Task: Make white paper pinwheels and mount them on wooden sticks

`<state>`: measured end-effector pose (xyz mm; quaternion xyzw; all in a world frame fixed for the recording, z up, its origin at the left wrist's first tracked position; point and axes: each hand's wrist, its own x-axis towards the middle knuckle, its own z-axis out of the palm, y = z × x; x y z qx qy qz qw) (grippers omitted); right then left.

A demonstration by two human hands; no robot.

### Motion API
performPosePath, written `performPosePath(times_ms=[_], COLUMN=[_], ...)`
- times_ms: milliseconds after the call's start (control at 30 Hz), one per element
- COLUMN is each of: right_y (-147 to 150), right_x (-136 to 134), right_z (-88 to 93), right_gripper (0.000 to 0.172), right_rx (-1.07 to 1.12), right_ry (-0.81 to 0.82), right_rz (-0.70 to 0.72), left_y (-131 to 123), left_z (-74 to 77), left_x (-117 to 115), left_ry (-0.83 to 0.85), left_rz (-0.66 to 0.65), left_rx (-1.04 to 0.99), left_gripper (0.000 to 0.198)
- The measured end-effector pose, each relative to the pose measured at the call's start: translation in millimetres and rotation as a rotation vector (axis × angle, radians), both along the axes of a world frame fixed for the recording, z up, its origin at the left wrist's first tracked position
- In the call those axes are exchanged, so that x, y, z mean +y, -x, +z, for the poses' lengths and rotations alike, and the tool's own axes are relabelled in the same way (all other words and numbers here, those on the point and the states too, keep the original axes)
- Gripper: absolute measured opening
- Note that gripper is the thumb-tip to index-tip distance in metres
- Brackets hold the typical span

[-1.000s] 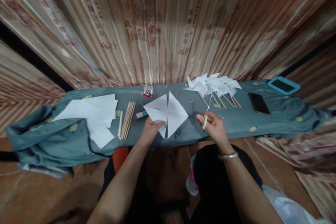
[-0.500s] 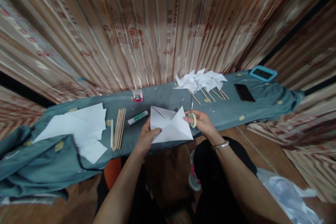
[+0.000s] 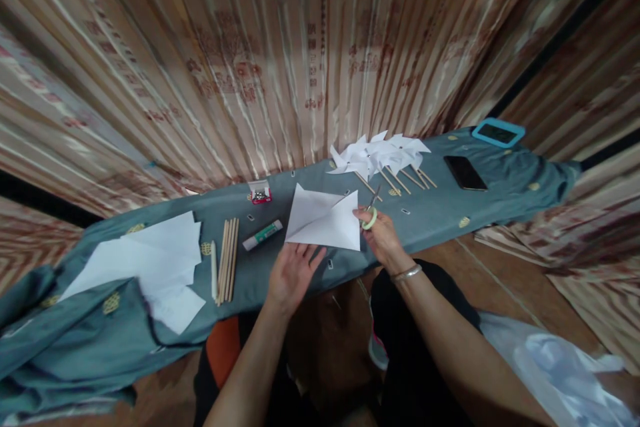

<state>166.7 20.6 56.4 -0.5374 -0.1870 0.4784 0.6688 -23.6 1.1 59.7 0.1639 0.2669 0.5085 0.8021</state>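
Note:
A white square of paper (image 3: 323, 220) with diagonal cuts is over the table, its corners partly lifted. My left hand (image 3: 294, 277) is palm up at the paper's near edge, thumb spread away; the fingertips reach under the edge and are partly hidden. In my right hand (image 3: 381, 233) is a pair of scissors (image 3: 371, 216) with pale green handles, blades pointing away from me. The right thumb and fingers are close by the paper's right corner; whether they pinch it I cannot tell. A glue stick (image 3: 263, 235) lies left of the paper.
Several paper pinwheels (image 3: 375, 155) on sticks lie at the back. Loose wooden sticks (image 3: 228, 260), a white candle-like rod (image 3: 214, 271), paper sheets (image 3: 145, 253) and a small red box (image 3: 261, 195) are to the left. A phone (image 3: 465, 173) and a blue-framed device (image 3: 499, 133) lie right.
My left hand has released its grip on the paper's left side and moved to the near edge, turning palm up. The paper has turned and shifted slightly away. The scissors tilt more to the right.

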Motion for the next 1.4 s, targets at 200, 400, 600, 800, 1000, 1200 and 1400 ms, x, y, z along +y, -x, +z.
performPosePath(times_ms=[200,400,600,800,1000,1200,1400], right_y=[18.6,26.5,28.6,28.8,22.3,19.7,18.7], right_x=[2.7,7.1,-5.0,-26.8,-32.5,-31.1,-31.2], right_z=[-3.4,-1.4,-5.4,-17.9,-21.6,-17.0,-12.3], right_gripper=[0.039,0.04,0.045,0.054,0.058,0.06,0.056], right_rx=[-0.087,-0.149,-0.214,-0.211,-0.224,-0.238,-0.254], right_ry=[0.03,-0.009,0.01,0.087,0.101,0.108,0.085], right_rz=[0.093,0.193,0.518,0.885,1.028,1.088,1.1], left_y=[-21.3,-20.5,-1.9,12.3,7.0,1.4,3.6], left_z=[-7.3,-2.1,0.1,5.8,13.2,11.9,8.6], left_x=[7.0,29.5,55.6,65.7,64.3,62.5,58.9], left_ry=[0.066,0.233,0.164,0.098,0.102,0.085,0.025], left_rz=[0.142,0.28,0.397,0.488,0.487,0.499,0.473], left_rx=[0.146,0.148,0.212,0.189,0.131,0.145,0.17], left_gripper=[0.035,0.022,0.032,0.035,0.036,0.03,0.032])
